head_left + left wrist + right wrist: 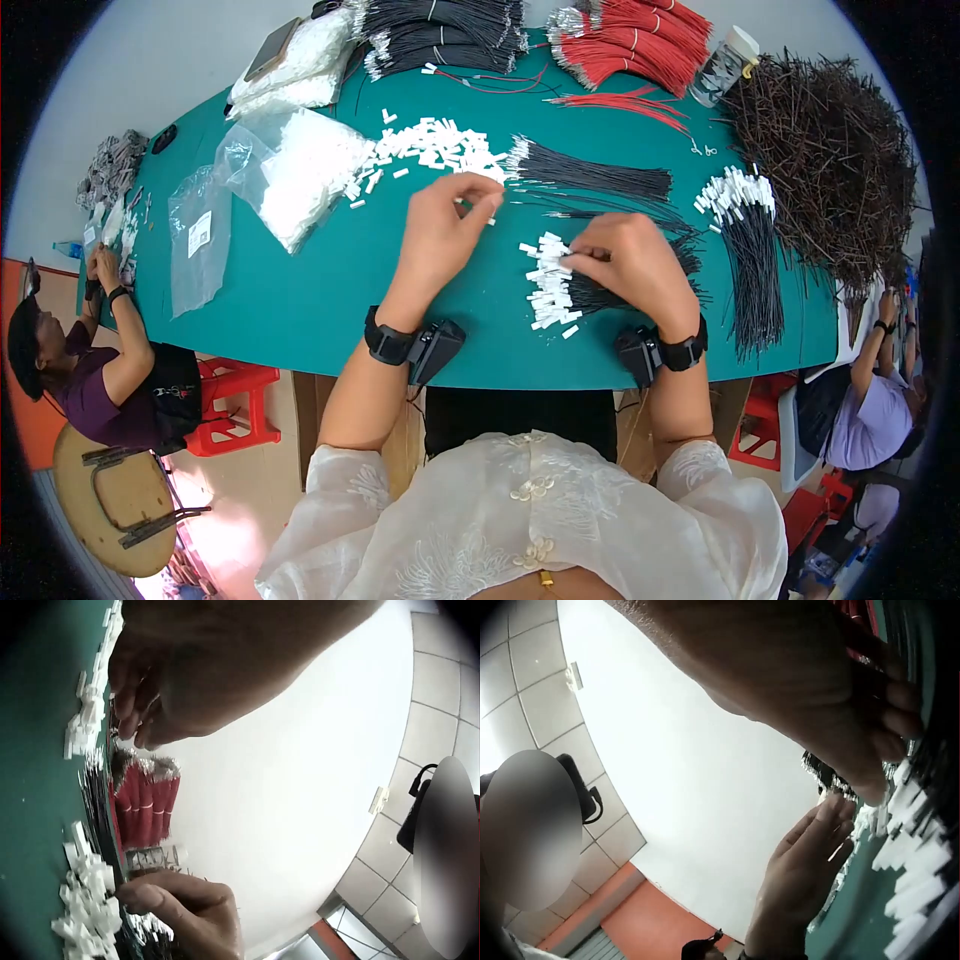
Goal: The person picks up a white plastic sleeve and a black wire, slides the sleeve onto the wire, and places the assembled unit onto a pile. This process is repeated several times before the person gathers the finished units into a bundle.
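In the head view my left hand (pixel 440 235) is above the green table, thumb and forefinger pinching a small white connector housing (pixel 490 221) beside the loose housings. My right hand (pixel 632 262) is to its right, over a bundle of black wires (pixel 595 293) with white housings (pixel 549 285) on their ends. Its thumb and forefinger pinch a black wire at the edge of these white ends; most of the wire is hidden under the hand. The left wrist view shows the right hand (pixel 187 904) with fingertips together beside the white-ended bundle. Left fingertips (pixel 831 806) meet in the right wrist view.
Loose white housings (pixel 435 142) lie beyond the left hand, near a full plastic bag (pixel 310 170). Bare-ended black wires (pixel 600 172) lie ahead; a finished-looking bundle (pixel 755 270) and a dark wire heap (pixel 825 165) are right. Red bundles (pixel 635 45) stand at the back. People sit at both sides.
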{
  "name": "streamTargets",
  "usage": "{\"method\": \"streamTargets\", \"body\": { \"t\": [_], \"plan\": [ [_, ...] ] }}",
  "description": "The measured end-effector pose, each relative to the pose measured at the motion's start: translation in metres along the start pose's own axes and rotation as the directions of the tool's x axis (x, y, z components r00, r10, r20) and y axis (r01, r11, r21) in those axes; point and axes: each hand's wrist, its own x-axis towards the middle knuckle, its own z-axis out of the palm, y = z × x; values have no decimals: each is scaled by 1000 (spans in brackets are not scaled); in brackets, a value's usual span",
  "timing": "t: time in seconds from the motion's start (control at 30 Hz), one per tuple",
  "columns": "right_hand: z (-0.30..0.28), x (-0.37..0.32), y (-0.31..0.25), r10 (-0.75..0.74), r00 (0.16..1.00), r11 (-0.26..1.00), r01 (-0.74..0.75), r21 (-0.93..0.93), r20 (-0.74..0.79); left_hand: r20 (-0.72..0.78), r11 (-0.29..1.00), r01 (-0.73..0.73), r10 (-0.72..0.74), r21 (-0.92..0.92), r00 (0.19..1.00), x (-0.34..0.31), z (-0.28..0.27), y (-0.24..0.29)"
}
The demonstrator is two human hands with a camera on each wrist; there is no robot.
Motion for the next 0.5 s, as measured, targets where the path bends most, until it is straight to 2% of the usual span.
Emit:
{"method": "streamTargets", "body": {
  "t": [0.1,0.23,0.37,0.5],
  "plan": [
    [1,7,10,69,981,997,-61,50,-178,-142,884,-160,245,439,959,4,-14,-8],
    [14,13,28,91,949,993,-108,-40,-301,-17,826,-120,155,550,988,2,-15,-11],
    [26,17,40,121,965,992,-128,-14,-233,40,792,-158,166,590,985,-1,-9,-11],
    [30,19,43,84,963,994,-100,-50,-256,21,777,-123,140,617,990,2,-6,-13]
  ]
}}
